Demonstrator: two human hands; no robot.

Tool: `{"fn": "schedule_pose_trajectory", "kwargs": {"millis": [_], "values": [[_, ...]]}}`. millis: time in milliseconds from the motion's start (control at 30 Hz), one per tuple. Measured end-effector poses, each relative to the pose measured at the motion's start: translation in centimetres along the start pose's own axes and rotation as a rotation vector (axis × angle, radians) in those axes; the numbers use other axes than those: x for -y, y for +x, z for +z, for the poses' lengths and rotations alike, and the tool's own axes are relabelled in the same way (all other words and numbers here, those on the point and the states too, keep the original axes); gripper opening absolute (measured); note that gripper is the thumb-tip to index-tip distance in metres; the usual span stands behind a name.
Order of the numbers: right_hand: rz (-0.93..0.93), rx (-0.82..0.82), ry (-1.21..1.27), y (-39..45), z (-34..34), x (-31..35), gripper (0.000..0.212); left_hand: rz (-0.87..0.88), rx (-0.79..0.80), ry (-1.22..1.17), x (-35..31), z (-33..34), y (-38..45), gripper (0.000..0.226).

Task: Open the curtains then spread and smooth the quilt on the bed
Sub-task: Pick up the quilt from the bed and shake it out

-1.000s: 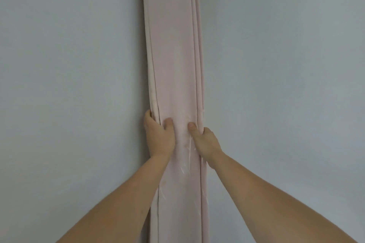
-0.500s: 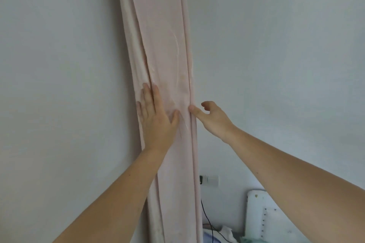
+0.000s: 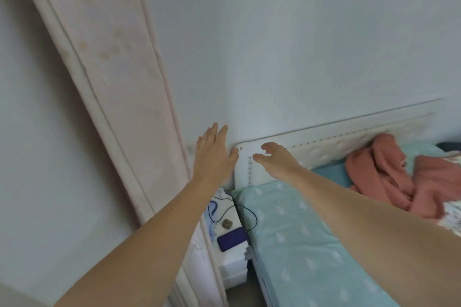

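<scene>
Reaching out in mid-air, both arms stretch forward with nothing in either hand. The left hand (image 3: pixel 214 154) has straight fingers, just right of the gathered pink curtain (image 3: pixel 119 87) and clear of it. The right hand (image 3: pixel 274 161) hangs loosely curled, in front of the white padded headboard (image 3: pixel 331 143). On the bed, a mint sheet (image 3: pixel 299 244) lies bare, a crumpled salmon-pink quilt (image 3: pixel 389 179) heaped near the headboard. A purple phone (image 3: pixel 232 238) sits on the bedside stand.
</scene>
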State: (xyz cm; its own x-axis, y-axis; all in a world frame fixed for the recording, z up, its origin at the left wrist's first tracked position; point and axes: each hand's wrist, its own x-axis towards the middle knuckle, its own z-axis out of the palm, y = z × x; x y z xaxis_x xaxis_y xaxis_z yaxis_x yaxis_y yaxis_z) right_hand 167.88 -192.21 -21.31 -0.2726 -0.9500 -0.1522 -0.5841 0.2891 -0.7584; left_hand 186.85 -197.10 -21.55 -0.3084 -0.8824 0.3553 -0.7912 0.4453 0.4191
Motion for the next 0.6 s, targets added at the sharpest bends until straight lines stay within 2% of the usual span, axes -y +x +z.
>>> {"fn": "schedule_pose_trajectory", "kwargs": {"millis": [133,200,267,367,467,600], "values": [[0.17,-0.081,-0.012,-4.7,-1.7,-8.2,0.064,0.013,0.223,-0.129,-3.8,6.6,-3.1,0.069],[0.232,-0.134,-0.035,-6.8,-3.6,-11.9,0.054,0.042,0.317,-0.191,-6.8,9.4,-4.3,0.068],[0.289,-0.201,-0.049,-8.8,-6.1,-15.4,0.036,0.095,0.4,-0.225,-10.3,11.8,-5.1,0.066],[0.349,-0.293,-0.04,-11.2,-9.2,-20.1,0.042,0.143,0.508,-0.263,-15.1,15.1,-6.1,0.067],[0.431,-0.334,-0.021,-13.3,-11.8,-24.9,0.021,0.184,0.615,-0.259,-19.2,18.9,-7.1,0.069],[0.52,-0.377,0.079,-15.2,-14.3,-30.9,0.012,0.221,0.74,-0.239,-23.8,23.9,-8.1,0.068]]}}
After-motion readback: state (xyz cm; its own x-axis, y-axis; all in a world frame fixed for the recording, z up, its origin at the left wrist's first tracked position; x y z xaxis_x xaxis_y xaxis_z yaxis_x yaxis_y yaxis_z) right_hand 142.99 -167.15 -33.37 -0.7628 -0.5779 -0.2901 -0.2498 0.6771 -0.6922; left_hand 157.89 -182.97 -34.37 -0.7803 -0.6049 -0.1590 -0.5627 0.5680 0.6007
